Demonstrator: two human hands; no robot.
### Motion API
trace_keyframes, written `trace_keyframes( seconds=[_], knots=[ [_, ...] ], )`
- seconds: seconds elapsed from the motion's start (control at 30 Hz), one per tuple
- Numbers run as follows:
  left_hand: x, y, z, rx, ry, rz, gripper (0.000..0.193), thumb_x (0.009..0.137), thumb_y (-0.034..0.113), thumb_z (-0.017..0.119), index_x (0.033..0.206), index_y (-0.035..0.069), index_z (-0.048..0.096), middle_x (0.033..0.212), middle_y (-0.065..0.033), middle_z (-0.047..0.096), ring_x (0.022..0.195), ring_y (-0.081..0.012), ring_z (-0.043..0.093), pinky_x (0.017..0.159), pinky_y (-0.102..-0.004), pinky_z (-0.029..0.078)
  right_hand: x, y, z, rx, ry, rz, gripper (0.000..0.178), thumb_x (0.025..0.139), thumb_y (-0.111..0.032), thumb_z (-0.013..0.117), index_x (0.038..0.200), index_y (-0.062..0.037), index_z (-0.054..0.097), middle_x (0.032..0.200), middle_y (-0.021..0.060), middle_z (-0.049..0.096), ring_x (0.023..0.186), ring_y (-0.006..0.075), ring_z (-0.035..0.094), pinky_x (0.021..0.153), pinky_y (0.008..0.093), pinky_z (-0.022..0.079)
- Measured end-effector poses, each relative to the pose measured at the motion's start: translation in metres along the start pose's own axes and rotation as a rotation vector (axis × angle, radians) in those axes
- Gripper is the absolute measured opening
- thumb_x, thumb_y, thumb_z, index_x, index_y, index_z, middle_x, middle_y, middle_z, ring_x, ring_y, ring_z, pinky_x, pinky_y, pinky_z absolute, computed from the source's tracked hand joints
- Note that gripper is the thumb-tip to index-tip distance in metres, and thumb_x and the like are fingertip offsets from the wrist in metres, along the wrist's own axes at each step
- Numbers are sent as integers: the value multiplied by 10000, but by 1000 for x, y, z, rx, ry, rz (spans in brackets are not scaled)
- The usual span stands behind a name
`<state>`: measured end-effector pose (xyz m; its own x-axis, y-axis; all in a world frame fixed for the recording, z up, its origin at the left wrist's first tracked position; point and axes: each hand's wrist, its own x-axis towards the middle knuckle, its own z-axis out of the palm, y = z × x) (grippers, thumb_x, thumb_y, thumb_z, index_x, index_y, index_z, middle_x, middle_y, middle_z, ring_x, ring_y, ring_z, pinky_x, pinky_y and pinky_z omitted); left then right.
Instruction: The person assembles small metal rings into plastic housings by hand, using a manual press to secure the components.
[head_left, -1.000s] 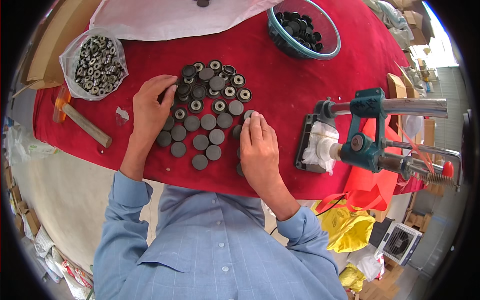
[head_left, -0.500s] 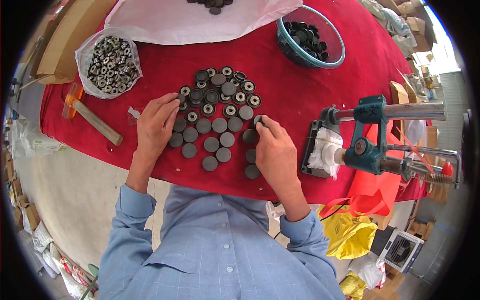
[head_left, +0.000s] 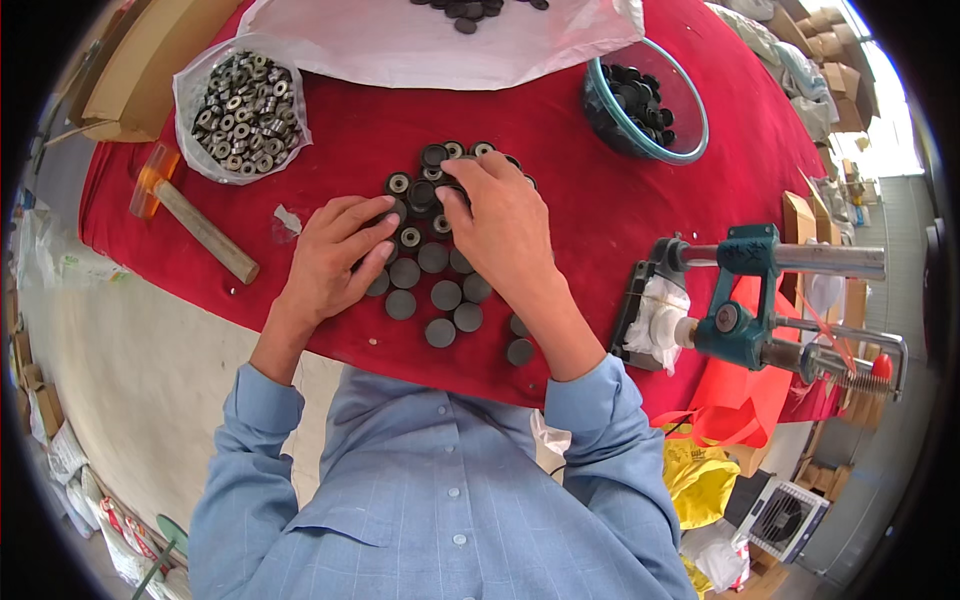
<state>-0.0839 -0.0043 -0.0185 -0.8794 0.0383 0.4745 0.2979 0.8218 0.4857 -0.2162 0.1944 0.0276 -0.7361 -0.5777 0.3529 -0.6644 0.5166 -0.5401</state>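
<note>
Round caps [head_left: 440, 333], head view: loose cluster mid-surface [head_left: 620, 200] on red cloth, nearer ones flat, matte dark grey, several farther ones face-up with silvery metal rings [head_left: 398, 183] seated inside. Left hand [head_left: 340, 250] has bent fingertips at a cap on the cluster's left, right hand [head_left: 500, 215] arches over and hides several; can't tell if either grips one. Dark marks on teal press [head_left: 742, 345] and print on yellow bag [head_left: 700, 485], both too small to read.

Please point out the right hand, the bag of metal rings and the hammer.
Right hand [head_left: 502, 222]: head view, on the back of the hand.
Bag of metal rings [head_left: 189, 97]: head view, on its plastic wall, left side.
Hammer [head_left: 206, 231]: head view, mid-handle.
</note>
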Motion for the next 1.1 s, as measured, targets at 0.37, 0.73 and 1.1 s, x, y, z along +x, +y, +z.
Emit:
trace_keyframes(
  seconds=[0.37, 0.73, 1.1],
  knots=[
    [-6, 5, 0, 84, -15, -25, 311, 905, 114, 763, 1212, 68, 785, 1349, -57, 718, 1190, -289, 666, 1024, -475, 507, 8, 3, 36, -15, -72, -92, 218, 898, -145, 822, 1095, -79, 756, 1027, 110, 681, 996, 309, 672, 872, 479, 510],
    [-9, 6, 5, 69, 23, -56, 297, 922, 135, 771, 1214, 83, 784, 1347, -60, 717, 1183, -304, 666, 1033, -478, 513, -26, 4, 3, 191, -109, 55, 207, 884, -35, 831, 1087, -44, 791, 971, 104, 758, 740, 238, 714, 665, 344, 573],
    [-10, 6, 6, 39, 23, -67, 302, 923, 128, 778, 1222, 85, 783, 1344, -64, 719, 1184, -304, 670, 1028, -469, 520, -35, 9, 17, 29, 13, -166, 209, 874, -19, 827, 1078, -56, 803, 1061, 76, 752, 915, 285, 746, 753, 375, 608]
  ],
)
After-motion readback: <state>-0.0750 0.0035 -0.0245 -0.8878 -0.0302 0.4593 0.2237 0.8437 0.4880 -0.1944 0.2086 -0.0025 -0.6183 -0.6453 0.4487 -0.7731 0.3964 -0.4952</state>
